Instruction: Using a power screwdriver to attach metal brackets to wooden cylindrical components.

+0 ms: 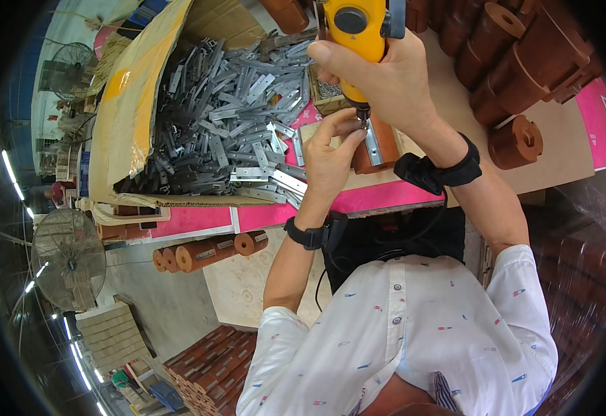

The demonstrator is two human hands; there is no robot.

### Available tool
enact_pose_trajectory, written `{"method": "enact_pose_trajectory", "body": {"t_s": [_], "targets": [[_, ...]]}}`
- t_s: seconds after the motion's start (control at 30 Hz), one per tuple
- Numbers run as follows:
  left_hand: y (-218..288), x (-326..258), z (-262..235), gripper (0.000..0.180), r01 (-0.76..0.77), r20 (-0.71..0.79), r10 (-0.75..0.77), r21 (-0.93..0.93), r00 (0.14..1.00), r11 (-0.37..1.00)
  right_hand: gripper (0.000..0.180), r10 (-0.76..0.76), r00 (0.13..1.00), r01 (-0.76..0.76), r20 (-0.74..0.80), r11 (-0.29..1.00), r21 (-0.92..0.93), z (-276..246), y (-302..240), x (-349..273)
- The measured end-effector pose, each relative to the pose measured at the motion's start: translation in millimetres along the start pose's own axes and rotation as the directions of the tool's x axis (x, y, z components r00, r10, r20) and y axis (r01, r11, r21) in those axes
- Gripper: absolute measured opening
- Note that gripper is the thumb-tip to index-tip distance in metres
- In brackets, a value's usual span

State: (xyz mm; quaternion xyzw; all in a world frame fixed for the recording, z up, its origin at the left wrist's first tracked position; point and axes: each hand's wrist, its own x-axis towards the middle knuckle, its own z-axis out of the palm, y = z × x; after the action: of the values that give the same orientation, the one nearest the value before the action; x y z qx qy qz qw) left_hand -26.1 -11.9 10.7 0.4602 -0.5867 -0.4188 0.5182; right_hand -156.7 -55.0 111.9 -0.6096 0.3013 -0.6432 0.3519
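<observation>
Yellow plastic driver [360,28] on a flat metal bracket [373,142]

Right hand [386,80] wraps the driver; left hand [330,156] pinches the bracket against a reddish-brown wooden block [386,149].

Your drill [359,28] is yellow with black parts, the brackets [233,118] grey, the wooden blocks [517,62] reddish-brown, the table edge [386,197] pink, your shirt [414,333] white with small coloured flecks.

Glossy yellow plastic drill [359,28], matt grey metal brackets [237,118], smooth reddish-brown wooden block [386,142], rough cardboard [136,104]
</observation>
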Motion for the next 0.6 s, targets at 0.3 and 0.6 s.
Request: {"method": "enact_pose_trajectory", "body": {"t_s": [0.3,0.6], "targets": [[-0.2,7.9,-0.7,0.032,-0.052,0.026,0.048,0.184,0.999,0.982,0.024,-0.004,1.000,0.003,0.019,0.999,0.046,-1.2,8.0,1.5],[-3.2,8.2,1.9,0.029,-0.067,0.019,0.064,0.201,0.998,0.977,0.025,-0.036,0.999,0.036,0.010,0.999,-0.002,-3.2,15.4,-0.7]]}}
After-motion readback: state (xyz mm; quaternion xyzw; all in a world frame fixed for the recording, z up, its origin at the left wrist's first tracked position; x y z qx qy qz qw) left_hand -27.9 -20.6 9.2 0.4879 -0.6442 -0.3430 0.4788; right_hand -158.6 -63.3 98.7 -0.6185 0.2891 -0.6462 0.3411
